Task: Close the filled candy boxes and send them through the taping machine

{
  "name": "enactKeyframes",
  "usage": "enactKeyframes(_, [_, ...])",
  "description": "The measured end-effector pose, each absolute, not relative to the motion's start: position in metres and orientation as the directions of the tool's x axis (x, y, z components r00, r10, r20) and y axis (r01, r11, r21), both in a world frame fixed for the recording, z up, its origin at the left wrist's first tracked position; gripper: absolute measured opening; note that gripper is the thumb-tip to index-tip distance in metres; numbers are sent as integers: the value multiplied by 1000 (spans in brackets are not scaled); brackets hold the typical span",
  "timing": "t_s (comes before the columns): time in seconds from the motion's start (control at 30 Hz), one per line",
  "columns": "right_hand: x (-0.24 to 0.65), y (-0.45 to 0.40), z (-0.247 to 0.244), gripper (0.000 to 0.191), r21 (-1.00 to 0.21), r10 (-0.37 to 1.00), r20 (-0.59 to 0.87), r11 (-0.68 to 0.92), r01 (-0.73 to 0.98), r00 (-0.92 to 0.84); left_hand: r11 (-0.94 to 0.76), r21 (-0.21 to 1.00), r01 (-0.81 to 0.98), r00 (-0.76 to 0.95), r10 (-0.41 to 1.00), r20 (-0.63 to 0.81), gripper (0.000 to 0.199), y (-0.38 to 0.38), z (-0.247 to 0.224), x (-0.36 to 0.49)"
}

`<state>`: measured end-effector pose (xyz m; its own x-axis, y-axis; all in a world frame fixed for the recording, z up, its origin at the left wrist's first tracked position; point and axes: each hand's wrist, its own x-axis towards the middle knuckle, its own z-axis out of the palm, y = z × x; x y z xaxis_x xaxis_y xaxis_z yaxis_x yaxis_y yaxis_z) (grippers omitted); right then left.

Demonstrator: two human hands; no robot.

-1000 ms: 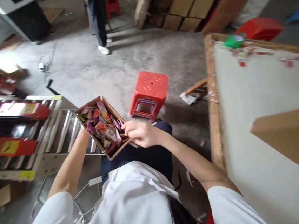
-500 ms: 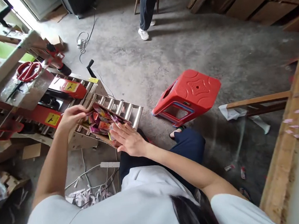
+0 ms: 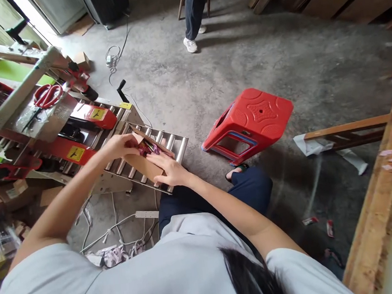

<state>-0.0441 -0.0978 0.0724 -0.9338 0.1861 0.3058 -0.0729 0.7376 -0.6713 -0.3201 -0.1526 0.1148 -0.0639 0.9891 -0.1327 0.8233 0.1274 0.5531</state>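
A cardboard box (image 3: 142,166) rests on the metal rollers (image 3: 169,143) at the end of a conveyor. Its near flap is partly folded over, and colourful wrapped packets (image 3: 151,147) show in the gap. My left hand (image 3: 124,146) is at the box's left end, fingers curled at the edge of the flap; what lies under the fingertips is hidden. My right hand (image 3: 171,169) lies spread over the right end of the box, its fingers on the flap and near the packets.
Left of the box stands a red and grey machine (image 3: 78,151) with red-handled scissors (image 3: 48,95) on top. A red stool (image 3: 249,119) is ahead to the right. Another person's legs (image 3: 194,13) show at the top. Cables and a power strip (image 3: 147,214) lie below the conveyor.
The near flap has come over the packets and covers much of them. My left hand has moved right along the box, and my right hand has shifted slightly, now lying on the flap.
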Motion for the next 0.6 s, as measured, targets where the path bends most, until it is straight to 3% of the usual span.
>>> enactKeyframes(0.13, [-29, -102, 89, 60, -663, 514, 421, 737, 133, -747, 152, 348, 925, -207, 970, 127, 32, -151, 96, -283])
enactKeyframes(0.23, [-29, -96, 98, 95, -669, 646, 343, 678, 306, -682, 269, 316, 910, -362, 887, 287, 50, -159, 85, -268])
enactKeyframes(0.27, [-31, -95, 97, 102, -675, 643, 290, 663, 325, -709, 310, 336, 889, -421, 843, 335, 61, -163, 81, -267])
enactKeyframes(0.33, [-35, -99, 89, 95, -658, 569, 211, 684, 315, -795, 338, 420, 842, -508, 759, 408, 76, -169, 71, -265])
enactKeyframes(0.47, [-34, -118, 70, 65, -533, 480, 165, 778, 332, -861, 213, 665, 716, -623, 625, 470, 62, -183, 50, -250])
enactKeyframes(0.53, [-31, -123, 67, 61, -506, 476, 146, 789, 348, -867, 209, 685, 698, -643, 604, 471, 59, -191, 44, -228])
enactKeyframes(0.6, [-30, -120, 68, 60, -525, 468, 147, 784, 332, -872, 229, 602, 765, -557, 703, 442, 63, -199, 45, -200])
